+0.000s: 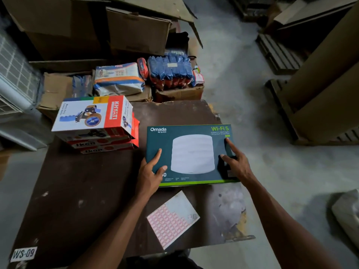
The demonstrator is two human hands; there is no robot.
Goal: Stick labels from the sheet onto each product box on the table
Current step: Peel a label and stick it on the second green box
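A dark teal Omada Wi-Fi 5 box lies flat on the brown table, right of centre. My left hand holds its near left corner, with thumb and index finger on the top face. Along the box's right edge my right hand holds it too, index finger stretched out over the top. The label sheet, a grid of small red-edged labels with part of it peeled bare, lies on the table just in front of the box. At the left stands a white and red Khyati box on two red Ikon boxes.
Wrapped packets and large brown cartons crowd the space behind the table. A tag reading WS-09 sits at the table's near left corner. Grey floor and wooden pallets lie to the right.
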